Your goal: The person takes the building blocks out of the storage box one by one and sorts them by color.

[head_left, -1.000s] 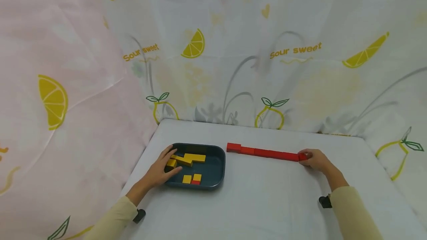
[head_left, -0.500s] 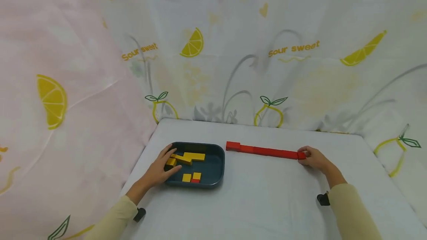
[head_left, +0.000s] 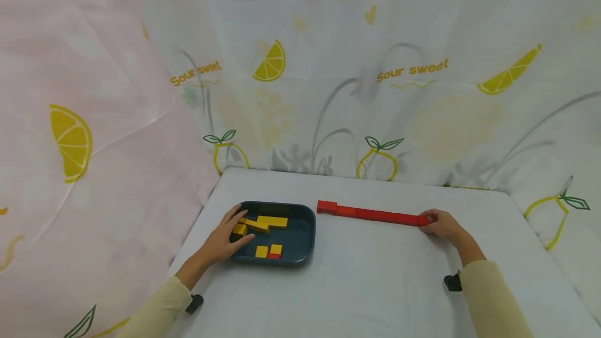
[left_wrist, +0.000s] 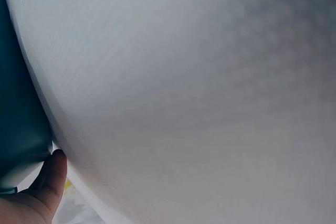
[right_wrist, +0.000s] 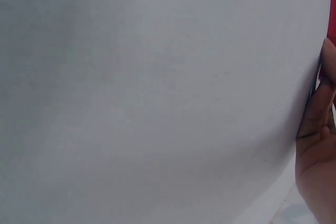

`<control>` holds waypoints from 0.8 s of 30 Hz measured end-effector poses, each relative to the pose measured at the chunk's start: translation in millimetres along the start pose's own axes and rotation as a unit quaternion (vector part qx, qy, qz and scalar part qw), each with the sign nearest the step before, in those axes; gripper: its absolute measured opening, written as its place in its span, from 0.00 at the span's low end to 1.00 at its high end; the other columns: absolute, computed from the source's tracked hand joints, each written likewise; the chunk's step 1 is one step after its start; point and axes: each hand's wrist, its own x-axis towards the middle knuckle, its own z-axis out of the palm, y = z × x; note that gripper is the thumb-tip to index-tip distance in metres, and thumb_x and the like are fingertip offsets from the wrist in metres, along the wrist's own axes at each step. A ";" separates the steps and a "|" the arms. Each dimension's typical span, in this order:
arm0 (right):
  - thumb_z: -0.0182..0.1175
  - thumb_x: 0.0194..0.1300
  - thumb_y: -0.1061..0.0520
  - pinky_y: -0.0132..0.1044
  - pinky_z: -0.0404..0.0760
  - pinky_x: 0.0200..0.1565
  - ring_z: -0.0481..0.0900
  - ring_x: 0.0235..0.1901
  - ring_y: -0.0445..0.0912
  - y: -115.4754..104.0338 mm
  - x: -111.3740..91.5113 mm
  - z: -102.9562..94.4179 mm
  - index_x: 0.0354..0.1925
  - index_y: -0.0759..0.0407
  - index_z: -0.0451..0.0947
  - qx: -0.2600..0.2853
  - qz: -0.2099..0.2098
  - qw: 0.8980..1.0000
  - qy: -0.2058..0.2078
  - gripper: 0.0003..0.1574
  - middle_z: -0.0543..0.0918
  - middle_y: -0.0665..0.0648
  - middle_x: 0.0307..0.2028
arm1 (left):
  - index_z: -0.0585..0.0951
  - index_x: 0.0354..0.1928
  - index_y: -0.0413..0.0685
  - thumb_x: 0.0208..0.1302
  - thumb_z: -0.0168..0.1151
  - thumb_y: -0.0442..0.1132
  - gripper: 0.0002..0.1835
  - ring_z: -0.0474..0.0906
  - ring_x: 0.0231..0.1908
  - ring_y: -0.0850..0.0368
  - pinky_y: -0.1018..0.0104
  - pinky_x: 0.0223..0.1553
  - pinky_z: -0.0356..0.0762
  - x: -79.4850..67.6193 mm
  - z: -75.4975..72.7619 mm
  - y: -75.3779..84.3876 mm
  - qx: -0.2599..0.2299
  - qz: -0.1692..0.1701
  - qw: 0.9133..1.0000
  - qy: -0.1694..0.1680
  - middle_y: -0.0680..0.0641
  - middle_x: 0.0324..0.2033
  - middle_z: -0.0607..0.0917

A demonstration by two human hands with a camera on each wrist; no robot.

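In the head view, a straight row of red blocks (head_left: 375, 215) lies on the white cloth, with a taller block at its left end. My right hand (head_left: 441, 224) pinches a small red block (head_left: 422, 220) between thumb and fingers, right at the row's right end. My left hand (head_left: 223, 239) rests over the left rim of a dark blue-grey tray (head_left: 307, 254), fingers and thumb spread and relaxed. The left wrist view shows one digit beside the tray's outer wall (left_wrist: 18, 103). Only the edge of something red and part of my right hand show in the right wrist view.
Inside the tray are long yellow blocks (head_left: 272, 221), a yellow block (head_left: 240, 230) by my left fingers, and small yellow blocks (head_left: 261, 251) near the front, with a bit of red below one. A lemon-print curtain (head_left: 300, 93) hangs behind the white table (head_left: 366, 286).
The small red block has shifted slightly and sits more closely in line with the row, my right fingers still on it. My left hand and the tray have stayed put.
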 end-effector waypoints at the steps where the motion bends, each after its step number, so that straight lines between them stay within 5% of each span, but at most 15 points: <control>1: 0.67 0.60 0.59 0.45 0.75 0.47 0.72 0.48 0.59 -0.1 -0.9 0.9 0.58 0.73 0.70 0.001 0.001 1.000 0.002 0.32 0.75 0.70 0.48 | 0.62 0.75 0.49 0.64 0.63 0.58 0.42 0.60 0.71 0.35 0.31 0.63 0.64 -0.7 0.3 -0.2 0.000 0.000 1.000 0.000 0.41 0.77 0.53; 24: 0.64 0.64 0.59 0.54 0.74 0.53 0.67 0.53 0.64 2.3 -4.6 4.3 0.62 0.71 0.68 0.017 0.007 1.000 -0.003 0.32 0.72 0.72 0.53 | 0.62 0.75 0.50 0.64 0.63 0.59 0.42 0.60 0.71 0.36 0.31 0.63 0.64 0.1 0.1 0.4 0.001 -0.003 1.000 0.000 0.42 0.77 0.53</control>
